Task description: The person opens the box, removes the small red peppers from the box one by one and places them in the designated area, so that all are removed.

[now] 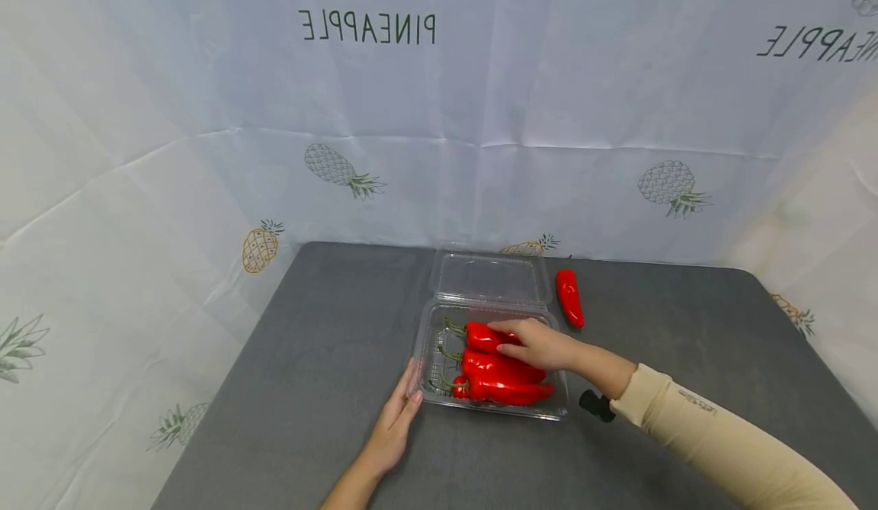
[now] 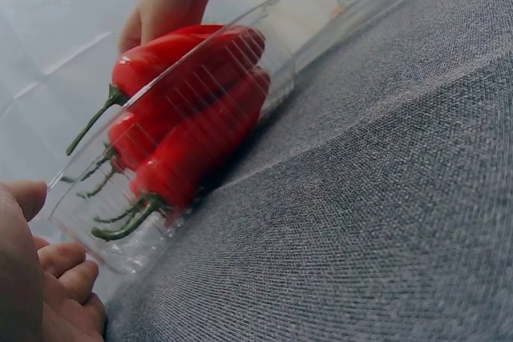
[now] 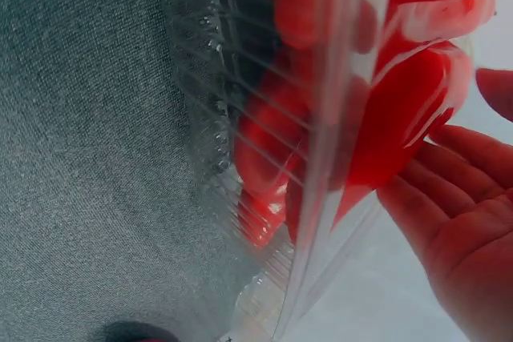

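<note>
Red peppers hide partly under the spread right hand, the spread left hand touching the box.

Grey table: clear box, 1 pepper

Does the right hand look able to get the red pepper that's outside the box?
Probably yes: the lone red pepper lies close to the right hand, on the table. Nothing seems in the way beyond the open box's rim.
</note>
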